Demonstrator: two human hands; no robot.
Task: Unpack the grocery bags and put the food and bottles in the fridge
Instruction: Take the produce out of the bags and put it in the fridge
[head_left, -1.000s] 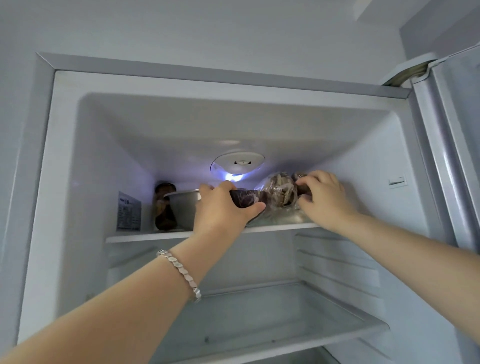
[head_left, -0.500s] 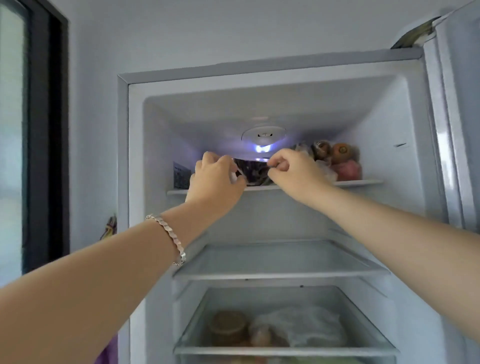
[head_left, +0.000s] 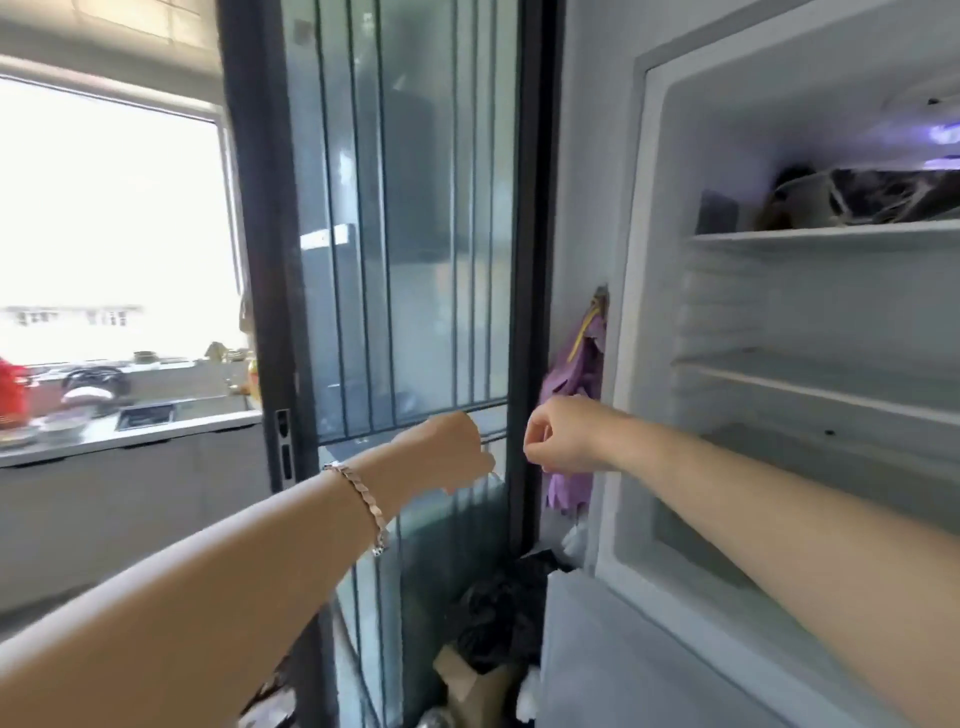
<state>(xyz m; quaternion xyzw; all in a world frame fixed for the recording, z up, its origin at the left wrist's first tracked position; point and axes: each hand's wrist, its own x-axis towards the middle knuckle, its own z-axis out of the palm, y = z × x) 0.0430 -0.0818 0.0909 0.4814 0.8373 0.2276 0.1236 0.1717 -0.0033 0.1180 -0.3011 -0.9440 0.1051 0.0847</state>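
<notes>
**Hands in mid-air beside the open fridge (head_left: 639, 364)**

Both arms reach forward in front of the dark-framed glass door (head_left: 415, 234), just left of the fridge. The left hand (head_left: 447, 449), with a bracelet (head_left: 363, 499) on its wrist, shows its back. Its fingers hang loosely bent and hold nothing. The right hand (head_left: 561, 434) is curled into a loose fist, thumb against the forefinger, and nothing shows in its grip. Neither hand touches the fridge. On the top shelf (head_left: 831, 234), under the lamp, lies a dark wrapped pack (head_left: 893, 197) with a pale bowl (head_left: 800, 200) just to its left. A purple cloth (head_left: 576, 374) hangs between door and fridge. A black bag (head_left: 498, 608) sits on the floor below it.
</notes>
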